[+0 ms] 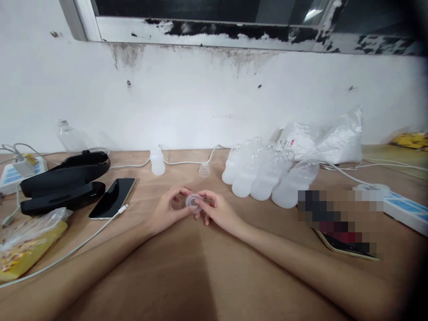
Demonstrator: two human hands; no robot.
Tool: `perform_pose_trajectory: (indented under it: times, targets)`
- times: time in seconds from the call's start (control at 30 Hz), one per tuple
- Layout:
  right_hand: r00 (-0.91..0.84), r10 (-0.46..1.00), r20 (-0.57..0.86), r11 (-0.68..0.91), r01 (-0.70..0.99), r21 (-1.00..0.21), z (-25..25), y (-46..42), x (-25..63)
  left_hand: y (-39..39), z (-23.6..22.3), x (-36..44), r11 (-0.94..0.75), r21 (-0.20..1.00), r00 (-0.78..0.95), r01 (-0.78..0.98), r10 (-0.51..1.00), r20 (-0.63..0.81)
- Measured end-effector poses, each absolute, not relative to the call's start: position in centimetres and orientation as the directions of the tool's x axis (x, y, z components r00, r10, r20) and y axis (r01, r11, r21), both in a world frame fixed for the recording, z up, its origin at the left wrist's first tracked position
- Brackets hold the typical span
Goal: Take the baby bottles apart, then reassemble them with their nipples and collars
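Pinching the ring [193,203] from both sides, the left hand [160,211] and right hand [222,211] meet above the middle of the surface [174,267]. Left fingers: thumb and index bowed apart in a loop, tips gripping the ring at its 9 o'clock side. Right fingers: thumb pressed on the near face at the 3 o'clock side, others curled behind and below. The ring is clear and round, with no long axis discernible; its open face is turned toward the camera. Exact tilt cannot be told.

Positions on the surface, taken from the ring:
- Clear cap [204,170]: 1 o'clock, near.
- Small bottle [158,163]: between 10 and 11 o'clock, standing.
- Bottle cluster [264,178]: 2 o'clock; white bags [341,140] behind.
- Phone [113,198]: 9 o'clock, flat; cable [90,244] end just beside it.
- Black case [67,176]: between 9 and 10 o'clock.
- Yellow bag [36,249]: between 8 and 9 o'clock.

At 12 o'clock, a white wall [187,98] rises to a window frame [207,33] with peeling paint.
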State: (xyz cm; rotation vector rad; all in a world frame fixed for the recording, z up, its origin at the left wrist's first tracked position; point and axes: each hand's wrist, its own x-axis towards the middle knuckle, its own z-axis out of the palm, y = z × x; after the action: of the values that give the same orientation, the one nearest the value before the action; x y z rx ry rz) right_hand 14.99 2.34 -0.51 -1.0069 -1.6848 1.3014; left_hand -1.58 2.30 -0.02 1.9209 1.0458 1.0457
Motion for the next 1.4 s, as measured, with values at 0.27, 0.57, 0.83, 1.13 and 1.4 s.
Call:
perform_pose_trajectory:
  times: [0.27, 0.57, 0.83, 1.13, 1.4]
  targets:
    - [-0.344, 0.921, 0.182, 0.293, 0.305, -0.906, -0.1, 1.4, 14.9, 2.2, -0.4, -0.7, -0.346, 0.884, 0.290, 0.313, 0.921, 0.258]
    - [-0.353, 0.831, 0.429, 0.548, 0.391, -0.740, -0.1, 0.7, 15.0, 1.2, -0.7, -0.7, -0.476, 0.811, 0.301, 0.339, 0.872, 0.386]
    - [-0.363, 0.858, 0.363, 0.473, 0.287, -0.833, -0.7, 1.4, 15.4, 2.6, -0.5, -2.4, -0.552, 0.708, 0.384, 0.440, 0.828, 0.408]
    - [-0.353, 0.867, 0.352, 0.474, 0.364, -0.802, -0.5, 1.3, 15.1, 2.0, -0.4, -1.7, -0.563, 0.641, 0.378, 0.522, 0.826, 0.418]
    - [-0.344, 0.854, 0.390, 0.505, 0.371, -0.779, -0.4, 1.3, 15.0, 2.0, -0.9, -0.5, -0.517, 0.696, 0.327, 0.499, 0.856, 0.401]
